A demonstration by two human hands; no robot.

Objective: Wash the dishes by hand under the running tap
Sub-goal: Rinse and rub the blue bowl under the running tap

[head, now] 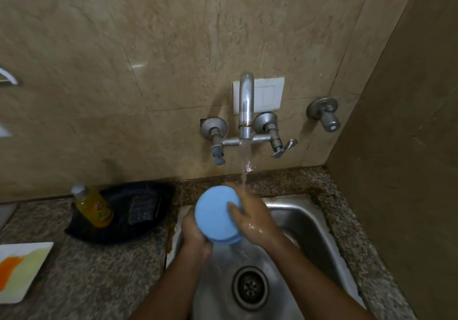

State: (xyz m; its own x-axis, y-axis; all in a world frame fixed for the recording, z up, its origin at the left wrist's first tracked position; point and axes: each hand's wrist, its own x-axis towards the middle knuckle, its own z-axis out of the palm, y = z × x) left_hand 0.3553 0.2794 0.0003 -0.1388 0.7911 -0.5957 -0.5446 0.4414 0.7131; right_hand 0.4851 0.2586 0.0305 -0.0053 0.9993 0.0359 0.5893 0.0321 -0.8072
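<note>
The likeliest mishap here is a slip: the blue bowl [216, 214] is wet, both hands are wet, and the grip is on a smooth curved outside, so a small twist could send it down into the steel sink [309, 223] below. Splashing is the second risk, since the stream from the tap [245, 104] lands right at the bowl's upper right edge and could bounce off onto the speckled counter [104, 277] (the white plate [23, 269] at lower left, streaked orange and yellow, sits well clear of that).

The bowl is held at the centre of the frame, above the sink and under the running water, its underside turned towards the camera. The left hand [195, 235] grips it from the lower left, fingers curled round the rim. The right hand [250, 216] clasps the right side, one finger laid across the blue face, the rest wrapped behind. In the black tray [148, 193] at left stand a yellow soap bottle [93, 207] and a dark scrub pad [142, 209], both untouched.
</note>
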